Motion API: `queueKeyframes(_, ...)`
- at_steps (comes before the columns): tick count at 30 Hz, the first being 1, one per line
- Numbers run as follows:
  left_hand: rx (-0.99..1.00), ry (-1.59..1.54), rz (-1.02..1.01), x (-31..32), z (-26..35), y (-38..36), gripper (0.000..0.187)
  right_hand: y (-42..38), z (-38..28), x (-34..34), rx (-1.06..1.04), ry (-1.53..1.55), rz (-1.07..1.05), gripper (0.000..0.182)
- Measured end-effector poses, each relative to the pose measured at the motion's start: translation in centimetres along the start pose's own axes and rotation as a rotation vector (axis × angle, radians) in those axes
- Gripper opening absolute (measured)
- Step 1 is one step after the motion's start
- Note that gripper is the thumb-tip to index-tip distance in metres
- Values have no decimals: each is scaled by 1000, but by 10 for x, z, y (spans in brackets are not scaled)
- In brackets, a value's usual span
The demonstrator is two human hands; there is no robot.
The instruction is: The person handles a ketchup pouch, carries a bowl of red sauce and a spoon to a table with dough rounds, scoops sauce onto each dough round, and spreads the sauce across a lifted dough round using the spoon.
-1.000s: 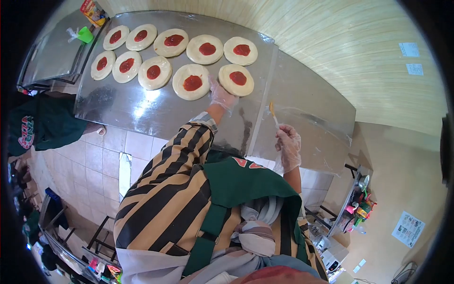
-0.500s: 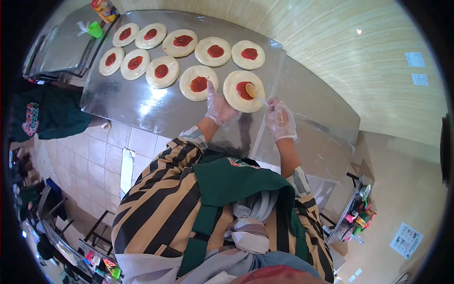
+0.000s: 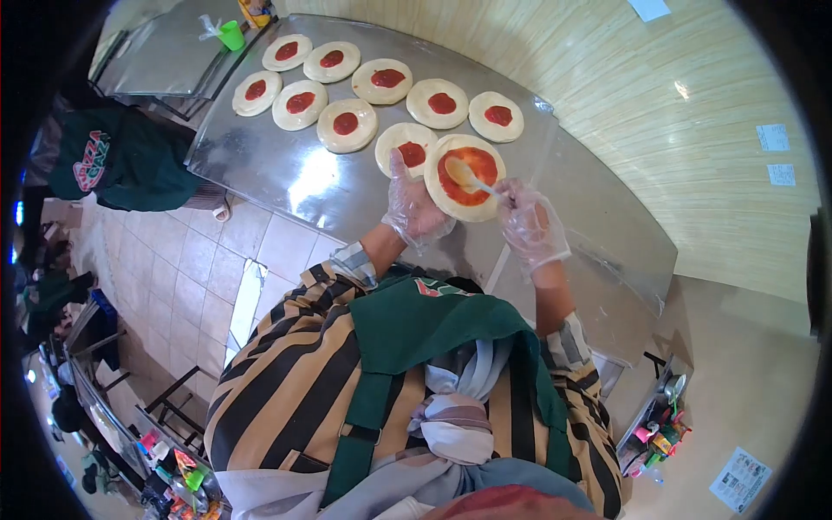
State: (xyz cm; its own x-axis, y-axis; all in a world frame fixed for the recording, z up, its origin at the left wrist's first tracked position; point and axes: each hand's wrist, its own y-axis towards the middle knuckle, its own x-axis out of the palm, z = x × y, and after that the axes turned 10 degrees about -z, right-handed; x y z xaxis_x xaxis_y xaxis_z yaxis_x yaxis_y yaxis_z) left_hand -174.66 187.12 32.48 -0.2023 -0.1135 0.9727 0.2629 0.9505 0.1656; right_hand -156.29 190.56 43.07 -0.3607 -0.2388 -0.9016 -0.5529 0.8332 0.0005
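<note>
My right hand (image 3: 530,224), in a clear plastic glove, grips a spoon (image 3: 469,176) whose bowl lies in the red sauce (image 3: 478,163) on the nearest dough round (image 3: 445,195). Sauce covers a broad patch in the middle of that round, with a pale rim around it. At the round's left edge is my left hand (image 3: 416,208), also gloved, its thumb up and fingers stretched along the edge. Beside my left thumb lies another dough round (image 3: 390,141) with a blob of sauce at its centre.
Several more sauced dough rounds (image 3: 357,139) sit in two rows on the metal table (image 3: 260,165). A person in a green apron (image 3: 130,165) stands at the left. A green cup (image 3: 230,35) stands on the far-left table, and papers hang on the right wall.
The sauce on the nearest round has spread from a small blob into a wide patch under the spoon. The view has shifted, so the table sits farther right.
</note>
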Motion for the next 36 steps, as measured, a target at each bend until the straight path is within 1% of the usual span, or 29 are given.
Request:
queueKeyframes(1,9,14,-8,3,3,-2,109,-3,-3,-2,-57,15,-10,12)
queueKeyframes(2,15,20,-13,5,5,-5,109,-5,3,-3,-66,16,-7,12)
queueKeyframes(4,36,-37,-49,12,8,-10,108,-8,15,-10,37,-19,30,11)
queueKeyframes(5,33,-33,-51,16,8,-13,108,-7,16,-8,37,-18,35,11)
queueKeyframes(7,28,132,-15,30,4,-14,113,1,8,-10,17,-15,91,12)
queueKeyframes(8,23,135,-21,31,3,-14,113,1,3,-7,17,-18,98,12)
queueKeyframes(10,21,149,-30,34,3,-15,113,1,-7,-1,-1,128,9,17)
queueKeyframes(13,2,104,-32,32,9,-20,114,-10,0,-16,-42,202,-11,21)
queueKeyframes(17,0,133,-33,37,7,-19,115,-18,-11,-24,-75,160,-8,20)
queueKeyframes(19,-27,149,-60,41,2,-18,115,-7,-30,-20,-239,35,38,19)
queueKeyframes(20,-32,151,-62,41,1,-18,115,-1,-31,-17,-237,33,43,19)
queueKeyframes(22,-31,81,-28,42,-2,-17,115,12,-31,-11,-71,5,84,16)
queueKeyframes(23,-28,85,-27,43,-2,-16,115,10,-24,-10,-74,9,84,16)
queueKeyframes(25,3,214,13,44,-1,-14,119,4,-13,-13,-27,113,144,15)
queueKeyframes(26,10,214,12,45,1,-14,119,-1,-12,-14,-34,112,140,15)
queueKeyframes(28,-8,279,48,46,1,-15,120,-13,-21,-27,88,217,-39,17)
queueKeyframes(29,-11,278,46,47,1,-15,120,-11,-25,-25,89,215,-36,17)
queueKeyframes(31,-46,319,49,54,-2,-13,121,-3,-36,-20,-91,142,60,18)
queueKeyframes(32,-52,321,45,55,-4,-12,121,5,-29,-15,-89,141,66,18)
queueKeyframes(34,-22,377,40,58,-5,-12,122,23,-20,-3,-70,295,180,17)
queueKeyframes(35,-18,383,38,58,-4,-12,122,21,-13,-6,-78,297,182,17)
queueKeyframes(36,-6,380,30,57,-1,-13,122,16,-11,-16,15,246,165,18)
